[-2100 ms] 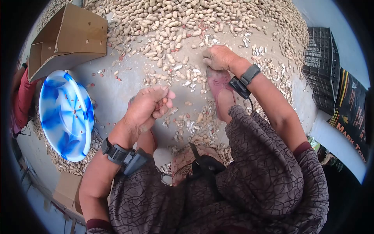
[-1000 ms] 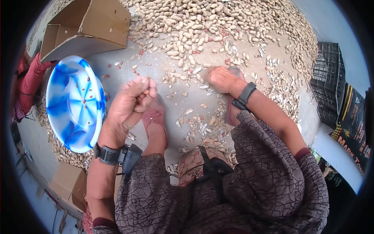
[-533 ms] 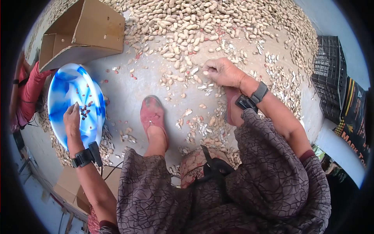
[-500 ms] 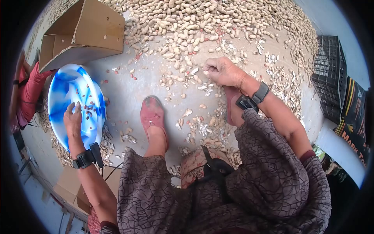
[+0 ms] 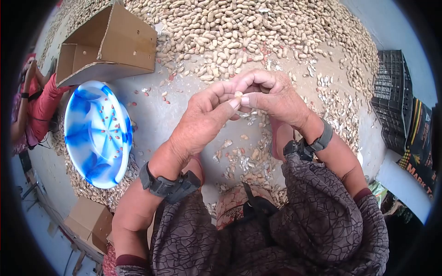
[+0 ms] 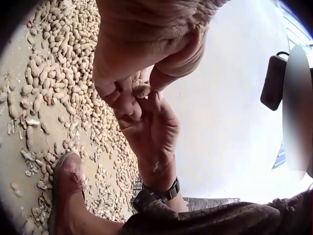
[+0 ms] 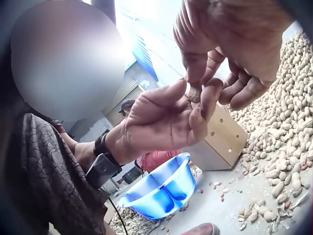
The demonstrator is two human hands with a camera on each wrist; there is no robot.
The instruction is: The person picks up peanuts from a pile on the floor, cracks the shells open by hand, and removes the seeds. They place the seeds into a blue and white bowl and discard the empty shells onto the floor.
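Note:
Above the floor, in the middle of the head view, my two hands meet around one small peanut in its shell [image 5: 238, 94]. My left hand [image 5: 202, 115] pinches it between thumb and fingertips. From the other side my right hand [image 5: 276, 99] presses its thumb against the same peanut, with its fingers curled round. The right wrist view shows the peanut [image 7: 194, 94] caught between both hands' fingertips. To the left stands a blue and white plastic basin [image 5: 79, 133] with several red peanut kernels [image 5: 110, 122] scattered over its bottom.
A large heap of unshelled peanuts [image 5: 258, 27] spreads across the back. An open cardboard box [image 5: 129, 43] stands behind the basin. Empty shells [image 5: 248, 161] litter the floor near my feet. Black crates [image 5: 391, 87] and a printed sack [image 5: 419, 142] line the right; another person [image 5: 43, 101] sits left.
My left hand went from the heap's front to the basin, dropped kernels there, then came back to the middle. My right hand has left the floor area and joined it at the peanut.

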